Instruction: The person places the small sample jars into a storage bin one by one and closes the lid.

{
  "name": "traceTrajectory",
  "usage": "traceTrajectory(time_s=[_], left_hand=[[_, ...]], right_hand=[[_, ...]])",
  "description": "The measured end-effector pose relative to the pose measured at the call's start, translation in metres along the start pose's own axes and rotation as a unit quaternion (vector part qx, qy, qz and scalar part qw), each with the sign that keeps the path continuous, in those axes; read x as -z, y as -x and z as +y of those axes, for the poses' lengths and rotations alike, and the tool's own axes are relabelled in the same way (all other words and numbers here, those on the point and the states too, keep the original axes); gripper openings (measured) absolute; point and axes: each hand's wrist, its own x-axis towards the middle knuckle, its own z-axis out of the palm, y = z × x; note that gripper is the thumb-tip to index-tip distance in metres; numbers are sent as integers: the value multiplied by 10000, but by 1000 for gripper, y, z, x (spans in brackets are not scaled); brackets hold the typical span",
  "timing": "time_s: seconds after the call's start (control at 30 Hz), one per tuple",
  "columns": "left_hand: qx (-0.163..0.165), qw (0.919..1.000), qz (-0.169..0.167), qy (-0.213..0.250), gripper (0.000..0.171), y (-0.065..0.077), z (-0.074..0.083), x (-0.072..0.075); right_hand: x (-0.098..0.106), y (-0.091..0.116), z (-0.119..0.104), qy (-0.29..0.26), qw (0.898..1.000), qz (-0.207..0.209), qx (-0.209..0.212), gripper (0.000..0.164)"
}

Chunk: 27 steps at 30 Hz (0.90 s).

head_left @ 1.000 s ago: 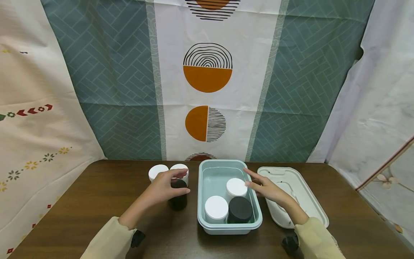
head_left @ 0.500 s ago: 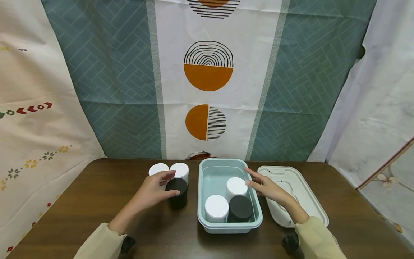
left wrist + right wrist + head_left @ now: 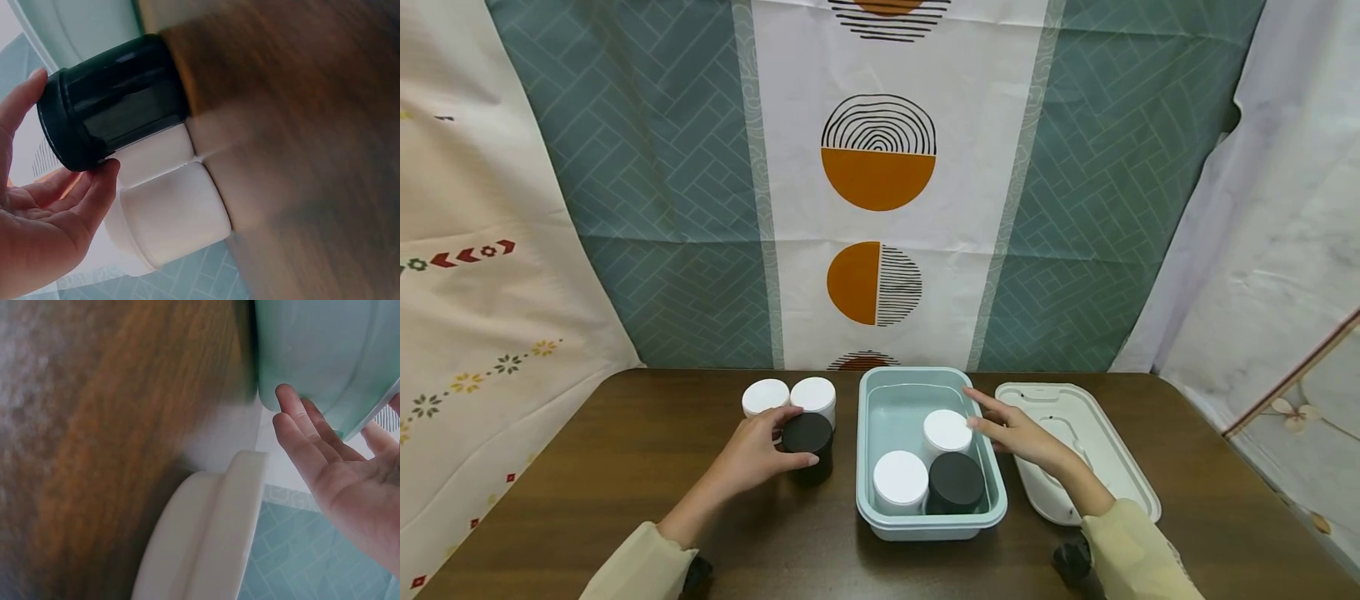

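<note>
My left hand (image 3: 752,454) pinches a black lidded jar (image 3: 808,442) by its lid, thumb on the near side and fingers on the far side. In the left wrist view the black jar (image 3: 119,100) stands on the table with the fingertips at its lid. Two white jars, one (image 3: 766,396) on the left and one (image 3: 814,396) on the right, stand behind it. My right hand (image 3: 1018,433) rests at the right rim of a light-blue bin (image 3: 867,450), its fingers loosely extended; some lie along the bin's outer wall (image 3: 312,350).
Inside the bin sit a white jar (image 3: 947,432) on the right, another white jar (image 3: 901,482) at front left and a black jar (image 3: 957,483) at front right. A white lid (image 3: 1120,467) lies right of the bin on the brown table (image 3: 647,450). Patterned cloth (image 3: 685,208) hangs behind.
My left hand has shifted left and its fingers have come in onto the black jar's lid. The right hand stays at the bin's rim.
</note>
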Motion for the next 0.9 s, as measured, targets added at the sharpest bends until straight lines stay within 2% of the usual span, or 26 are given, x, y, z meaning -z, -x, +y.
traceTrajectory(time_s=[0.53,0.7,0.9], left_hand=[[-65,9999,112,-111,63,-1,-4,-4],[-26,9999,136,-92,60,-1,1,-2],[-39,9995,320,-7,56,-2,13,6]], right_hand=[[0,-2,1,-31,10000,2,28,63],[0,-1,0,35,10000,12,37,63],[0,0,1,102,9999,22,18,62]])
